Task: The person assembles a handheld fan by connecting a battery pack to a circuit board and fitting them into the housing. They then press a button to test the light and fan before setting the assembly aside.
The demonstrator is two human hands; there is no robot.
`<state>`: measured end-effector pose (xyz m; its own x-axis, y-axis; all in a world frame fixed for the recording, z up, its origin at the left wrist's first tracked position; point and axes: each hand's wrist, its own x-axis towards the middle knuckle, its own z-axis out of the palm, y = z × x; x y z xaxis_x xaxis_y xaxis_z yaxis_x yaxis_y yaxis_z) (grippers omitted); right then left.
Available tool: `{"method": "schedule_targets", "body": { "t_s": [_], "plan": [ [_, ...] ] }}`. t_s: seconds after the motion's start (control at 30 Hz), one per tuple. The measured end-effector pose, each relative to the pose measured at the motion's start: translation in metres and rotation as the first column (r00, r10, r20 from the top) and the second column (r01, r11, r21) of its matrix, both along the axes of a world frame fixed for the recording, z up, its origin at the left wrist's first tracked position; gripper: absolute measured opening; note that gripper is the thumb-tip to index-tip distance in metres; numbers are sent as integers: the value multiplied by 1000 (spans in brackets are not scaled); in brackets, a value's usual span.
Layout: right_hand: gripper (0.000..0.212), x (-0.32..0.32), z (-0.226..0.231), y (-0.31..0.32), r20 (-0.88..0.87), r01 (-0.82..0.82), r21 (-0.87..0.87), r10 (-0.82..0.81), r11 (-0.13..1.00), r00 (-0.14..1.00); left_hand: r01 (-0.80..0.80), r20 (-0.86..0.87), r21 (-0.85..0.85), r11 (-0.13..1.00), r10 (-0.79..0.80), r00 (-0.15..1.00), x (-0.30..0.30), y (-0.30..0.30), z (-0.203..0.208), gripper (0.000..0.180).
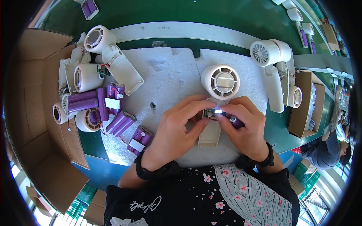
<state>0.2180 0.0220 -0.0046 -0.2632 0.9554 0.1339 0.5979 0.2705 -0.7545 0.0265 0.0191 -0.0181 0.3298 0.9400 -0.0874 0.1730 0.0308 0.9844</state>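
Note:
A white handheld fan (220, 81) lies in front of me, its round head away from me and its open handle (209, 136) toward me. My left hand (177, 122) is closed at the handle's upper part, thumb and forefinger pinching a small green circuit board (208, 113). Beside the board shines a bright white light (218, 111), at the fingertips of my right hand (247, 124). That hand is closed around a purple battery (236, 121), mostly hidden by the fingers. A red wire shows below the board.
Several purple battery packs (120, 123) lie left on the white foam sheet (166, 81). White fan parts (122, 69) stand behind them, next to a large cardboard box (37, 132). More fans (265, 53) and a small carton (307, 105) sit right. Another person (324, 152) is at far right.

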Motion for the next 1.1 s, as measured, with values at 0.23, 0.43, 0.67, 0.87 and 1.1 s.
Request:
{"method": "schedule_targets", "body": {
  "t_s": [0.23,0.43,0.67,0.87,1.1],
  "plan": [
    [24,-1,-2,-1,119,-49,162,30,986,992,-35,-42,50,998,37,998,4,1,0,41],
    [26,-2,-1,-2,136,-57,175,33,983,990,-44,-25,20,999,45,999,4,1,1,39],
    [27,-4,1,-4,148,-53,199,24,979,989,-85,15,37,996,84,996,7,0,-3,34],
    [26,-6,8,-4,189,-41,136,15,990,982,-67,-14,-42,997,67,998,3,-2,-2,37],
    [21,-6,7,-2,195,-45,141,17,989,981,-73,-51,280,957,90,995,4,2,-6,32]
  ]
}}
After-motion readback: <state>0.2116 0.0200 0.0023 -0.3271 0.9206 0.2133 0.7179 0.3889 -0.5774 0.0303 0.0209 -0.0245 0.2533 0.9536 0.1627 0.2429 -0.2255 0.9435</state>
